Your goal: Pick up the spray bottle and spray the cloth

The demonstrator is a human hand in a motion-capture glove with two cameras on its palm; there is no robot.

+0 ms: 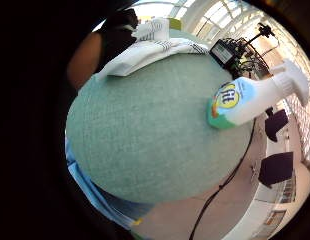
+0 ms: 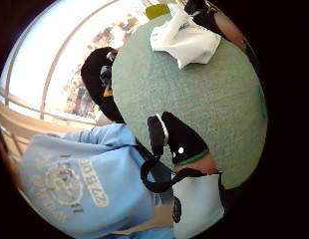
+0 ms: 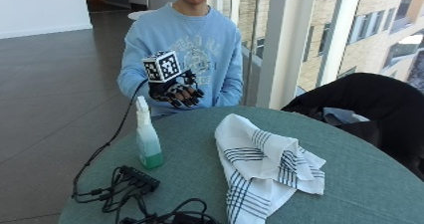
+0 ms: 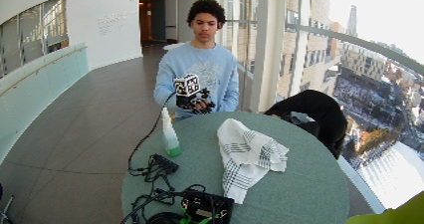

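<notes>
Above the table's near edge (image 3: 199, 115), right hand (image 3: 177, 93) hovers, seemingly empty; spray bottle (image 3: 148, 137) upright beside cloth (image 3: 265, 167).

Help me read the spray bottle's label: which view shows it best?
The little finger side palm view: the spray bottle is close, label facing. Both outside views show it upright on the table, label unreadable; the thumb side view misses it.

Bright daylight pours through the tall windows (image 4: 311, 45) behind the counter (image 4: 298, 184), shadows barely there. Glare whitens the sky beyond those windows; both palm views curve strongly toward dark rims.
</notes>
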